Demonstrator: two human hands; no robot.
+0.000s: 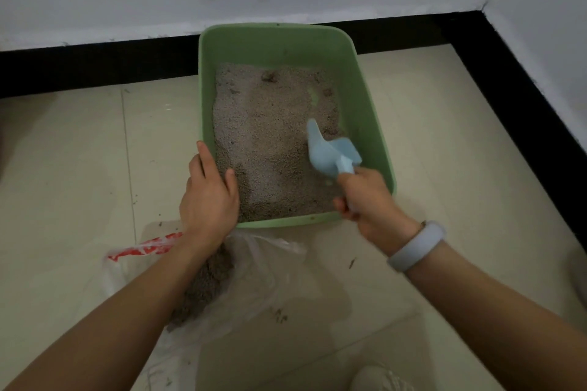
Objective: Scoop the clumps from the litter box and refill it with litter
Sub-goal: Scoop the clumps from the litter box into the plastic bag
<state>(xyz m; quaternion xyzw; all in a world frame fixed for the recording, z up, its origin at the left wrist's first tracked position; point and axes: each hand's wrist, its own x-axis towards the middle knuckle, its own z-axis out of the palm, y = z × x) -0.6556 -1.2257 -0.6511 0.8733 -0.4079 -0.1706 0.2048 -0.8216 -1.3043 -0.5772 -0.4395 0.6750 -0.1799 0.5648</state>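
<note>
One green rectangular plastic litter box (371, 124) sits on the pale tiled floor (70, 168), its far end close to the black baseboard (95, 67) under the white wall. Inside it lies a bed of grey-brown granular litter (270, 143), thin enough that one small patch of green bottom shows toward the far right. I count about three darker clumps in the litter: one (269, 75) at the far end, one (327, 92) by the far right wall, one smaller at the far left.

My left hand (208, 197) grips the box's near left corner, thumb inside against the litter, fingers lying along the outside of the rim. My right hand (365, 200) is curled tight around the handle of one light blue plastic scoop (330, 151), whose bowl rests in the litter at the box's near right side, tip pointing toward the far end. One pale grey wristband (416, 246) circles my right wrist.

Just in front of the box's near edge lies one clear plastic bag with red print (260, 267), holding a heap of scooped litter (206, 282); my left forearm crosses over it and hides part of it. A few stray crumbs dot the floor near the bag.
</note>
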